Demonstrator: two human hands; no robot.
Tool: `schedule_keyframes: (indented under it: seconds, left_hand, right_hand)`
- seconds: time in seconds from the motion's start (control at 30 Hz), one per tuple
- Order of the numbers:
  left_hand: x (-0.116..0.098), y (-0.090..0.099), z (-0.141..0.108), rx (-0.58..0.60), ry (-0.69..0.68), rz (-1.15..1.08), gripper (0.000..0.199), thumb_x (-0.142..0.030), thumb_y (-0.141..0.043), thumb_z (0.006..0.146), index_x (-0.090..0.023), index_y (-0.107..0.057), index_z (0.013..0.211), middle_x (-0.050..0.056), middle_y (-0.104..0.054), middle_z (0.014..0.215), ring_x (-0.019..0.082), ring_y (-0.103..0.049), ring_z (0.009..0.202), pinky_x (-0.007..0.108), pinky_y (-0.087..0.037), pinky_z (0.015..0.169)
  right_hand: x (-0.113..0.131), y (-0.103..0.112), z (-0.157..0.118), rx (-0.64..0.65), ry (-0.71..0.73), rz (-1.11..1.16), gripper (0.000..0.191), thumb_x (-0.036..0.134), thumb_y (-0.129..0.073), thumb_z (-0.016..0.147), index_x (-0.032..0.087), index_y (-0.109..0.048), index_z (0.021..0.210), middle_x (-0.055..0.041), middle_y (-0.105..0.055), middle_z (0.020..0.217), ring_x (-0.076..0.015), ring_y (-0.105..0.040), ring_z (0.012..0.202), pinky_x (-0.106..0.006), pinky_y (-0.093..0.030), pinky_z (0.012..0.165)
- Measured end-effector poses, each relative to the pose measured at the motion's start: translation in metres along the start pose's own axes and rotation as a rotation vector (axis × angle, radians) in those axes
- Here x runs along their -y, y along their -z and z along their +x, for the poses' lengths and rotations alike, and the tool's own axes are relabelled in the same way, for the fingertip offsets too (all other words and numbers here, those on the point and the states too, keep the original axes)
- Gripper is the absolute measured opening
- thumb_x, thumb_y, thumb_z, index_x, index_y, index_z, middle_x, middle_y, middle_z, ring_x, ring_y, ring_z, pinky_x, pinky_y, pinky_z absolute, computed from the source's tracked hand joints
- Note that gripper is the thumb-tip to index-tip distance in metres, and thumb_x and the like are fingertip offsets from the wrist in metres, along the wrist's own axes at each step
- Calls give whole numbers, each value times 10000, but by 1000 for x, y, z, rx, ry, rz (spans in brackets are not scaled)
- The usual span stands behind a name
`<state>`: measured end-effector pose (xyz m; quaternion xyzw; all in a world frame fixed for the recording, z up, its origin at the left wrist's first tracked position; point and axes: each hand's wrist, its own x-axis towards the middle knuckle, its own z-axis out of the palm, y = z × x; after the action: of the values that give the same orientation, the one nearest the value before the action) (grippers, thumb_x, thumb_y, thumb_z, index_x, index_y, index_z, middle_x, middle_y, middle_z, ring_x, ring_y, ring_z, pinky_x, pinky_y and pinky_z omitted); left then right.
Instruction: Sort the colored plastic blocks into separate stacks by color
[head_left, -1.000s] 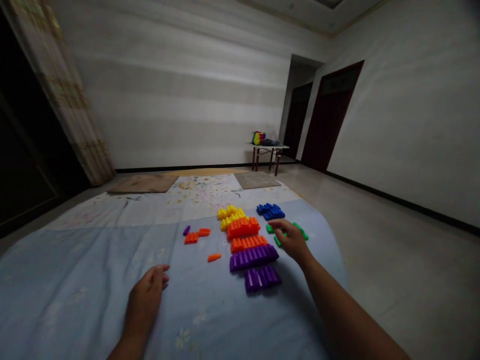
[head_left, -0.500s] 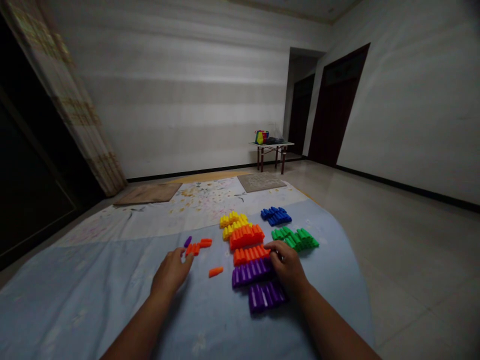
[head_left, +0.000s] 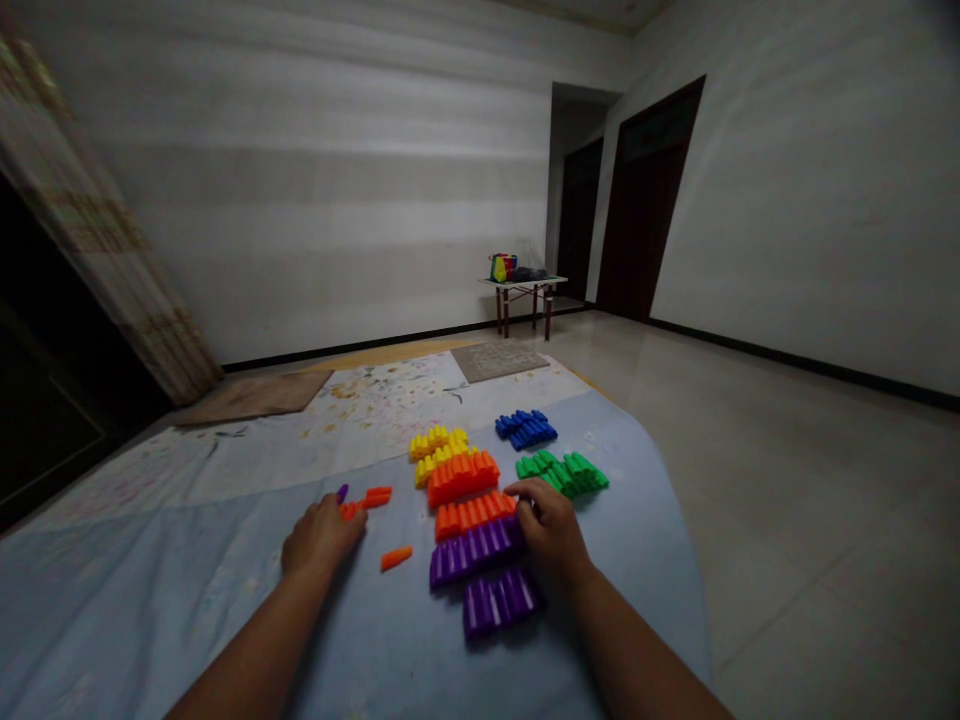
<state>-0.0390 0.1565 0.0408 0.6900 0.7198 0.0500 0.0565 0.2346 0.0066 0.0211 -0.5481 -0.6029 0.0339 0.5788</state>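
Note:
My left hand (head_left: 324,535) is over a few loose orange plastic tubes (head_left: 377,497) at the left, its fingers curled round them and partly hiding them. A purple tube (head_left: 343,493) lies just beyond its fingertips. My right hand (head_left: 553,525) has its fingers bent and closed at the right end of the nearer orange row (head_left: 472,515), touching the end tube. Beneath that hand, the upper purple row (head_left: 476,552) is partly covered. A single orange tube (head_left: 396,558) lies between my hands.
Beyond the orange rows is a yellow group (head_left: 439,455). Blue tubes (head_left: 526,428) and green tubes (head_left: 562,472) lie to the right, a second purple row (head_left: 501,602) nearest me. Mats (head_left: 499,361) lie on the cloth's far part; a small table (head_left: 523,282) stands by the wall.
The view has swung slightly right. My left hand has closed in over the loose orange tubes, covering more of them. My right hand stays at the end of the orange row.

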Motion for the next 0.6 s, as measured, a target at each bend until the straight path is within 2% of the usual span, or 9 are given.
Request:
schedule_keyframes:
  seconds: [0.2, 0.3, 0.37, 0.47, 0.6]
  left_hand:
    - [21, 4, -12, 127, -52, -20, 661, -591, -433, 697, -126, -531, 1157, 172, -577, 1193, 319, -571, 1028, 409, -455, 784]
    - [34, 0, -9, 126, -136, -102, 769, -652, -455, 652, -91, -516, 1175, 188, -565, 1187, 306, -564, 1036, 393, -447, 823]
    - [40, -4, -6, 127, -221, -172, 792, -626, -501, 627, -76, -495, 1197, 190, -541, 1203, 284, -560, 1035, 368, -438, 851]
    - [43, -9, -6, 164, -333, -257, 723, -511, -575, 587, -90, -519, 1172, 157, -551, 1178, 257, -560, 1014, 337, -426, 874]
    - [49, -13, -8, 182, -370, -324, 559, -427, -616, 549, -130, -607, 1022, 100, -616, 1017, 246, -581, 932, 328, -433, 842]
  right_hand:
    - [-7, 8, 4, -91, -49, -17, 259, 95, -411, 759, 195, -635, 842, -31, -640, 798, -161, -586, 724, -271, -448, 645]
    - [-10, 13, 6, -142, -79, -28, 248, 118, -416, 759, 195, -640, 835, -36, -646, 814, -172, -588, 755, -285, -456, 673]
    - [-11, 15, 7, -173, -114, -33, 245, 134, -415, 760, 195, -642, 828, -38, -647, 812, -175, -586, 752, -288, -460, 675]
    - [-12, 17, 6, -199, -148, -22, 240, 152, -413, 763, 192, -642, 826, -38, -646, 807, -169, -585, 735, -281, -464, 659]
    - [-14, 17, 3, -195, -152, -19, 239, 163, -419, 760, 191, -646, 829, -34, -643, 803, -161, -582, 713, -270, -461, 623]
